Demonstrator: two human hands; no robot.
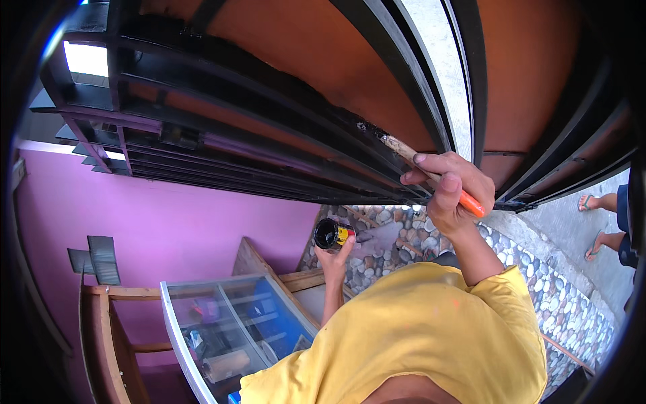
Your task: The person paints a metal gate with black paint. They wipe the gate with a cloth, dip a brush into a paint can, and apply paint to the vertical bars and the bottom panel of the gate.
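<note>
My right hand (pixel 456 187) grips a paintbrush (pixel 401 146) by its wooden handle, which ends in an orange tip. The brush's dark bristles touch a black bar of a large slatted metal gate (pixel 282 86) with rust-brown panels (pixel 323 50) behind the bars. Wet black paint shines around the bristles. Lower down, my left hand (pixel 334 257) holds a small open paint can (pixel 330 234), its mouth tilted towards me. Black paint coats the can's inside, and its label is yellow and red.
At lower left stands a glass-topped display case (pixel 237 323) beside a wooden frame (pixel 106 333). Behind them rises a pink-purple wall (pixel 176 217). Pebbled paving (pixel 550 298) runs underfoot. Another person's sandalled feet (pixel 593 246) stand on concrete at right.
</note>
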